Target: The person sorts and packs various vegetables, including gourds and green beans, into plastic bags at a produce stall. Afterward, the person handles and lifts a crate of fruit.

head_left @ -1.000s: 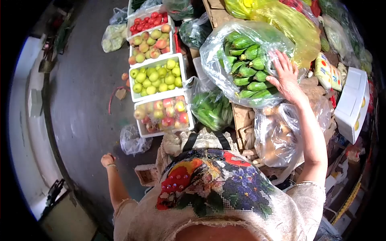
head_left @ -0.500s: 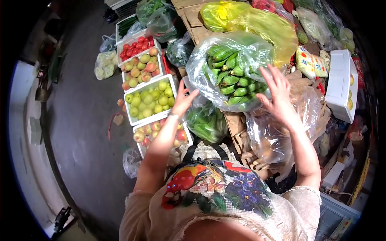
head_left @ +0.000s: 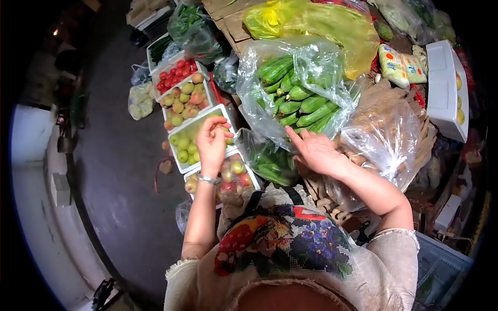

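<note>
A clear plastic bag (head_left: 253,106) lies open, filled with long green gourds (head_left: 313,104) that look like luffas. My right hand (head_left: 317,150) is at the near edge of this bag, fingers stretched out over the film and the nearest gourds. Nothing shows in its grasp. My left hand (head_left: 211,146), with a bracelet at the wrist, hovers above a white box of green round fruit (head_left: 183,147). Its fingers are loosely bent and apart, holding nothing visible. Between my hands lies another bag of green vegetables (head_left: 270,161).
Left of the bags stand white foam boxes with tomatoes (head_left: 177,73), peaches (head_left: 185,100) and red-yellow apples (head_left: 228,176). A yellow bag (head_left: 332,27) lies behind the gourds. Brown roots (head_left: 381,103) under clear plastic lie to the right, near a tilted white box (head_left: 441,88).
The gourd bag's film is spread wider and more gourds show. My right hand came down and left to the bag's near edge. My left hand drew away from the bag, toward the fruit boxes.
</note>
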The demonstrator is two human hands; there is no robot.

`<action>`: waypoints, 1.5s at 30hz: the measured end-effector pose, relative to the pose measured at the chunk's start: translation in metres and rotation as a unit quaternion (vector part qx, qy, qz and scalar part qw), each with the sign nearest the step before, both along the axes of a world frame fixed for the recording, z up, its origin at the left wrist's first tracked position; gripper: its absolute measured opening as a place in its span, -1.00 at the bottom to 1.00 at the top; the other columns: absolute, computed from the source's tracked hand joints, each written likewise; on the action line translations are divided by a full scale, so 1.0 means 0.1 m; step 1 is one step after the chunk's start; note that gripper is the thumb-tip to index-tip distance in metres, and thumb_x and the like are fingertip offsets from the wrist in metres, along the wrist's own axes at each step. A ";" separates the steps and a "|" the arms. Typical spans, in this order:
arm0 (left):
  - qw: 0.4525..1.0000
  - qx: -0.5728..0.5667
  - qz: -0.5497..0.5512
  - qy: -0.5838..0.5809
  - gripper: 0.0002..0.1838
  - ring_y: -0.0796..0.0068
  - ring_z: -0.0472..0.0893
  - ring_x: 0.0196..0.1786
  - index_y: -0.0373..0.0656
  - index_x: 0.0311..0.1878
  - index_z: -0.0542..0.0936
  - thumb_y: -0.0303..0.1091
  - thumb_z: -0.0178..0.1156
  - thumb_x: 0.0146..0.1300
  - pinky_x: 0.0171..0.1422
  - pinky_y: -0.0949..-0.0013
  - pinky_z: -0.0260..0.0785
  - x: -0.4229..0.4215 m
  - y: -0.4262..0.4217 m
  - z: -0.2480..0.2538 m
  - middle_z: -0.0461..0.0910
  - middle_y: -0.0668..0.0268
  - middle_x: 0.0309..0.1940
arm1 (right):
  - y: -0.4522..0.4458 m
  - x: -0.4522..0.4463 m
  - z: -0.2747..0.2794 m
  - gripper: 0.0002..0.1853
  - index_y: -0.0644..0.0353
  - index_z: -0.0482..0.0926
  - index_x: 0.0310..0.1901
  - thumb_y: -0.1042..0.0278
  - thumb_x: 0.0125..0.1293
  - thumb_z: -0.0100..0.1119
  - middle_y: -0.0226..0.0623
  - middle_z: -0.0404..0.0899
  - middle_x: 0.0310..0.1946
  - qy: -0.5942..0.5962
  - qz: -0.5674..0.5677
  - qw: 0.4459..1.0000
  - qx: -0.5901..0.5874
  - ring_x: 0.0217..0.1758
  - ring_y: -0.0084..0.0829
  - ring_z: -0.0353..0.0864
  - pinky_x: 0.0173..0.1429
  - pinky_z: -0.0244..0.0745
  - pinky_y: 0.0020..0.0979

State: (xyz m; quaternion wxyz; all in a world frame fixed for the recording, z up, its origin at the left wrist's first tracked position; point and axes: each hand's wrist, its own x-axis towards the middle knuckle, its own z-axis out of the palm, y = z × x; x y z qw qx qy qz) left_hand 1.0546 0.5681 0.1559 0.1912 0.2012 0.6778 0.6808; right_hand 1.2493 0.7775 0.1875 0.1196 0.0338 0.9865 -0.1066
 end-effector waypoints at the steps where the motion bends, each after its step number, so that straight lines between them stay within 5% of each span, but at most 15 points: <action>1: 0.998 -0.028 0.002 0.060 -0.81 0.57 0.62 -0.30 -0.26 -0.10 0.56 -0.57 -0.05 0.34 -0.17 0.55 0.46 0.06 0.05 0.05 0.63 0.29 -0.22 | 0.00 -0.03 -0.12 -0.21 0.36 0.20 0.39 0.40 0.08 0.23 0.01 0.52 -0.25 0.023 0.025 0.998 0.051 -0.30 -0.13 0.60 -0.22 0.52 -0.22; 5: 0.921 -0.067 -0.121 0.364 -0.67 0.14 0.61 0.06 -0.26 -0.02 0.59 -0.61 0.01 0.15 0.19 0.26 0.43 0.25 0.44 0.28 0.62 0.05 0.00 | -0.09 -0.11 -0.25 -0.65 0.32 0.49 -0.03 0.51 0.09 0.05 -0.16 0.53 -0.52 -0.029 0.099 0.993 0.048 -0.51 -0.19 0.59 -0.44 0.49 -0.25; 8: 0.887 -0.120 -0.137 0.425 -0.60 0.10 0.58 0.00 -0.20 0.11 0.53 -0.47 0.13 0.16 0.14 0.13 0.34 0.22 0.68 -0.14 0.64 0.08 -0.11 | -0.20 -0.05 -0.28 -0.84 0.24 0.55 -0.29 0.51 0.10 0.00 -0.09 0.57 -0.38 -0.027 0.130 0.991 0.008 -0.36 -0.21 0.66 -0.25 0.52 -0.23; 9: 0.861 -0.281 -0.176 0.387 -0.56 0.11 0.57 -0.01 -0.19 0.16 0.49 -0.43 0.17 0.16 0.12 0.09 0.30 0.22 0.70 -0.23 0.65 0.11 -0.16 | -0.24 -0.03 -0.24 -0.86 0.24 0.60 -0.40 0.50 0.10 0.02 -0.03 0.61 -0.28 -0.031 0.144 0.989 -0.016 -0.25 -0.21 0.70 -0.11 0.56 -0.20; 10: 0.809 -0.433 -0.210 0.337 -0.50 0.13 0.56 -0.02 -0.18 0.21 0.46 -0.38 0.21 0.16 0.10 0.05 0.26 0.23 0.73 -0.33 0.66 0.14 -0.22 | -0.26 -0.01 -0.17 -0.83 0.22 0.59 -0.30 0.48 0.14 0.00 -0.01 0.59 -0.21 -0.061 0.133 0.989 -0.028 -0.10 -0.16 0.67 0.07 0.47 -0.10; 14: 0.816 -0.381 -0.194 0.389 -0.64 0.15 0.54 -0.05 -0.08 0.07 0.55 -0.33 0.23 0.18 0.05 0.00 0.22 0.20 0.45 -0.66 0.65 0.27 -0.31 | -0.13 0.08 -0.11 -0.52 0.16 0.36 0.25 0.44 0.26 -0.01 0.00 0.57 -0.16 -0.060 0.049 0.987 -0.139 -0.02 -0.03 0.61 0.15 0.41 -0.03; 18: 0.781 -0.402 -0.280 0.387 -0.80 0.17 0.52 -0.09 -0.10 -0.12 0.63 -0.38 0.22 0.17 0.08 0.03 0.25 0.14 0.24 -0.36 0.63 0.25 -0.27 | -0.09 0.08 0.02 -0.29 0.12 0.11 0.43 0.42 0.24 0.09 0.06 0.60 -0.16 -0.059 -0.019 0.978 -0.198 -0.07 0.01 0.61 0.10 0.45 -0.07; 21: 0.952 -0.041 -0.302 -0.012 -0.96 0.41 0.52 -0.04 -0.27 -0.25 0.58 -0.57 0.18 0.25 0.12 0.32 0.36 0.08 0.07 -0.08 0.57 0.26 -0.16 | -0.09 0.05 0.10 -0.35 0.15 0.20 0.39 0.41 0.24 0.09 0.05 0.61 -0.26 -0.138 -0.057 0.967 -0.207 -0.15 -0.01 0.63 0.01 0.50 -0.08; 23: 0.965 0.074 -0.250 -0.011 -0.94 0.44 0.52 0.03 -0.29 -0.23 0.59 -0.61 0.16 0.27 0.15 0.36 0.36 0.00 -0.03 0.28 0.55 0.25 -0.10 | -0.04 0.06 0.09 -0.54 0.20 0.40 0.21 0.41 0.25 0.08 0.00 0.62 -0.32 -0.117 -0.023 0.971 -0.209 -0.22 -0.03 0.64 -0.05 0.53 -0.08; 26: 0.974 0.147 -0.173 0.006 -0.84 0.37 0.52 0.10 -0.27 -0.12 0.62 -0.62 0.18 0.25 0.21 0.33 0.36 0.03 0.04 0.53 0.56 0.18 0.00 | 0.13 -0.01 0.33 -0.83 0.20 0.54 -0.15 0.41 0.23 0.10 -0.10 0.60 -0.33 0.115 0.010 0.945 -0.307 -0.22 -0.09 0.62 -0.08 0.53 -0.10; 31: 0.957 0.031 -0.194 0.215 -0.83 0.36 0.56 0.06 -0.26 -0.11 0.61 -0.58 0.19 0.23 0.17 0.35 0.37 0.28 0.63 0.85 0.61 0.20 -0.04 | 0.76 0.11 0.86 -0.88 0.23 0.53 -0.31 0.41 0.17 0.24 -0.31 0.46 -0.43 0.252 -0.225 0.899 -0.278 -0.40 -0.38 0.47 -0.28 0.41 -0.41; 34: 0.896 -0.061 -0.275 0.343 -0.90 0.16 0.58 -0.12 -0.24 -0.24 0.60 -0.48 0.25 0.18 0.03 0.23 0.38 0.45 0.90 0.58 0.61 0.17 -0.25 | 0.97 0.24 0.97 -0.75 0.18 0.59 -0.08 0.41 0.18 0.26 -0.19 0.52 -0.17 0.230 -0.260 0.904 -0.249 -0.13 -0.31 0.55 -0.05 0.46 -0.36; 36: 0.864 -0.085 -0.254 0.426 -0.84 0.17 0.53 -0.05 -0.16 -0.17 0.61 -0.48 0.23 0.15 0.09 0.21 0.32 0.77 1.01 0.35 0.57 0.21 -0.22 | 0.95 0.21 1.01 -0.42 0.03 0.43 0.27 0.41 0.17 0.28 -0.06 0.39 0.21 0.320 -0.151 0.935 -0.034 0.24 -0.17 0.43 0.25 0.37 -0.24; 39: 0.829 -0.124 -0.250 0.485 -0.79 0.18 0.51 0.00 -0.15 -0.12 0.60 -0.47 0.21 0.14 0.12 0.18 0.29 1.06 1.15 0.31 0.54 0.23 -0.19 | 0.96 0.03 1.06 -0.18 -0.11 0.17 0.47 0.41 0.16 0.29 -0.01 0.13 0.44 0.275 -0.061 0.959 0.031 0.43 -0.02 0.23 0.43 0.21 -0.13; 45: 0.808 -0.142 -0.277 0.501 -0.63 0.15 0.49 0.02 -0.15 -0.07 0.59 -0.54 0.24 -0.04 0.17 0.13 0.24 0.99 1.25 0.46 0.55 0.22 -0.15 | 1.57 0.12 0.36 -0.43 0.14 0.34 0.32 0.54 0.22 -0.01 0.04 0.28 0.33 0.166 -0.128 0.972 0.103 0.26 0.01 0.43 0.29 0.38 -0.09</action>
